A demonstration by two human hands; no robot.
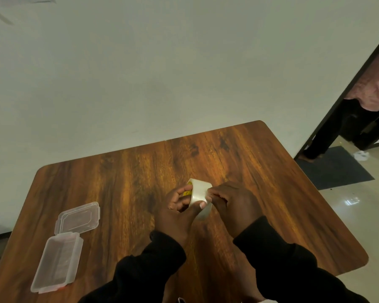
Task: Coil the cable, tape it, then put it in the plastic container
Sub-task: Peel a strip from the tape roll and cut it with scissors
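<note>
While held upright in left hand, tape roll touched by right hand fingertips, picking at rim. Cable not seen.

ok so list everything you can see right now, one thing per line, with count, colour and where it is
tape roll: one, clear with a yellow core, held above the table's middle
plastic container: one, clear, open, table's near left
container lid: one, clear, lying open behind the container, seemingly hinged to it
table: one, brown wood grain
floor mat: one, dark grey, by the doorway at right
second person: one, pinkish top, standing in the doorway
cable: none visible
hands: left hand holds the roll, right hand picks at its edge; black sleeves
</note>
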